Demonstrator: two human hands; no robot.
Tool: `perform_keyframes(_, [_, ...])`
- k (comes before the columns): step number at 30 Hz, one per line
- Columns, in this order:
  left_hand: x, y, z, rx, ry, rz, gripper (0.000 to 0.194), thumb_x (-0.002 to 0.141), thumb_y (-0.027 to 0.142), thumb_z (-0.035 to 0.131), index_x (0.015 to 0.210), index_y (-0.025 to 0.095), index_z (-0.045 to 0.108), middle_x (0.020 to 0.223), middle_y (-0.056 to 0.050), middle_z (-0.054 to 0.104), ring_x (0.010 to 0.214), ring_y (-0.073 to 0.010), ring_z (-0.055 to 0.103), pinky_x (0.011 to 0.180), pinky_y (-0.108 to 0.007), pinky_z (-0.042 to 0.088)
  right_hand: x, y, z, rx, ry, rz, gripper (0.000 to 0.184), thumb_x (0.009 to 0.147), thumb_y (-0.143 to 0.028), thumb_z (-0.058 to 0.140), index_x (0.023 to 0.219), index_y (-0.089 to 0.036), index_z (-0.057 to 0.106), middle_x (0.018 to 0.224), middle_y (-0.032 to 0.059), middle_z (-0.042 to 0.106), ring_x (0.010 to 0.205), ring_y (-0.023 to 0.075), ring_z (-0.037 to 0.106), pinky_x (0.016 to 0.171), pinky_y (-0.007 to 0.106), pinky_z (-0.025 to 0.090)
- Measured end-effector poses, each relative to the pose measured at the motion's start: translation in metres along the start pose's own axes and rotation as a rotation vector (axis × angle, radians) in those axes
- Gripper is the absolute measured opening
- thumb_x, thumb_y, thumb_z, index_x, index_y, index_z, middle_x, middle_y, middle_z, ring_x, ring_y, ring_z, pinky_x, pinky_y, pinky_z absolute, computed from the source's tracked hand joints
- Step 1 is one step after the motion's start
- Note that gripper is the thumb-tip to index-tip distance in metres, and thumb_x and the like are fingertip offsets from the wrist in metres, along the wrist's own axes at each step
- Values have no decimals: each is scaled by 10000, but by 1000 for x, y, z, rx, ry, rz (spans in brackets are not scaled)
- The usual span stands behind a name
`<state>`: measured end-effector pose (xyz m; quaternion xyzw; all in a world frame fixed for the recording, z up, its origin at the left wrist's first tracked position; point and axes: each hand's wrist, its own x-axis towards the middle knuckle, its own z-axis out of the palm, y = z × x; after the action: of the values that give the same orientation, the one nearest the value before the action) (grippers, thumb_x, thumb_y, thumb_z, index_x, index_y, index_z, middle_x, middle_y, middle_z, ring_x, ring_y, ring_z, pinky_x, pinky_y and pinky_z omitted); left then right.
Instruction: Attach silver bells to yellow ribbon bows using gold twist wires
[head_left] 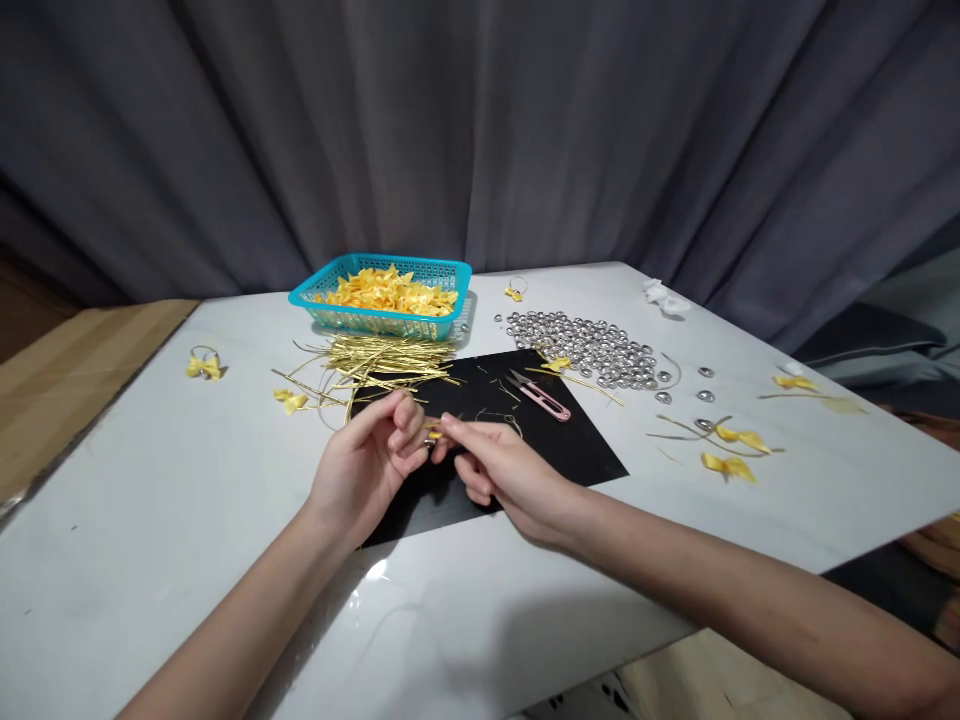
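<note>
Close together in the head view, a person's left hand [375, 455] and right hand [491, 465] pinch a thin gold tie [433, 426] between narrowed fingertips above a matte black sheet [570, 460], with a small yellow bow [435, 436] between the hands. One perforated blue plastic basket [360, 321] holds satiny bows [386, 290], too many to count, like the metallic gold strands [394, 355] before it and the glossy silver domes [592, 345] at right. One pair of pink-handled snips [531, 388] lies on the sheet; two bow-trimmed hoops [202, 368] rest well apart on the smooth white table [150, 480].
</note>
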<state>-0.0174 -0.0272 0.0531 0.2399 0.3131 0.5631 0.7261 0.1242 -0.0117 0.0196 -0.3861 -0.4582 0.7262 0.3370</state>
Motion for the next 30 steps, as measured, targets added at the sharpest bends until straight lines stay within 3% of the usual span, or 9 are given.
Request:
perform_keyframes(2, [0, -2, 0, 28, 6, -7, 334, 856, 184, 483, 524, 152, 467, 512, 43, 295, 449, -71, 318, 413, -154, 380, 3, -7, -5, 164, 25, -38, 219, 767, -385, 656, 840, -180, 676, 540, -70, 470, 377, 19, 236, 381, 189, 184])
perform_keyframes(4, [0, -3, -1, 30, 1, -3, 329, 848, 177, 488, 520, 146, 481, 515, 39, 305, 458, -72, 319, 416, -153, 382, 6, -14, -10, 252, 48, -80, 224, 745, -303, 678, 942, -196, 690, 715, -44, 543, 411, 3, 266, 377, 176, 210])
perform_keyframes(7, [0, -4, -2, 22, -2, 24, 338, 847, 148, 462, 511, 140, 497, 510, 32, 321, 462, -75, 329, 423, -154, 387, 7, -21, -15, 272, 57, -100, 173, 748, -256, 664, 897, -177, 703, 798, -22, 566, 428, -3, 292, 375, 166, 247])
perform_keyframes(11, [1, -3, -3, 36, 7, 67, 333, 837, 135, 451, 508, 144, 501, 503, 26, 344, 469, -80, 356, 445, -160, 397, 1, -17, -11, 222, -10, 39, 138, 741, -260, 669, 816, -145, 679, 785, -9, 571, 434, 7, 342, 367, 162, 271])
perform_keyframes(14, [2, -4, -3, 117, 3, 78, 339, 837, 168, 457, 500, 156, 493, 491, 26, 361, 465, -86, 382, 494, -186, 423, -4, -9, -2, 208, -85, 101, 215, 765, -354, 658, 753, -141, 634, 683, -25, 538, 412, 16, 319, 367, 169, 282])
perform_keyframes(18, [2, -10, -5, 336, -33, 92, 344, 835, 217, 484, 496, 157, 498, 475, 26, 385, 467, -88, 399, 510, -195, 400, -4, -4, 2, 129, -4, 74, 306, 811, -432, 611, 727, -138, 616, 461, -70, 392, 387, 31, 274, 373, 162, 259])
perform_keyframes(23, [3, -16, -7, 413, -54, 60, 323, 804, 270, 550, 507, 151, 506, 490, 29, 403, 469, -84, 385, 465, -194, 357, 3, -12, -6, 225, 97, 15, 220, 853, -322, 586, 926, -134, 674, 443, -77, 381, 402, 38, 314, 402, 151, 308])
perform_keyframes(27, [4, -16, -7, 307, -33, 48, 325, 839, 216, 479, 520, 151, 498, 490, 32, 379, 465, -85, 347, 451, -189, 361, 5, -20, -12, 359, 60, 5, 233, 908, -265, 496, 1001, -131, 661, 741, -4, 607, 435, 23, 364, 415, 155, 381])
perform_keyframes(30, [4, -13, -6, 220, 11, 31, 365, 865, 173, 414, 509, 147, 493, 483, 31, 355, 456, -84, 324, 432, -180, 363, 6, -25, -14, 413, 24, 0, 256, 933, -255, 440, 992, -134, 658, 968, 30, 646, 438, 12, 371, 407, 145, 406])
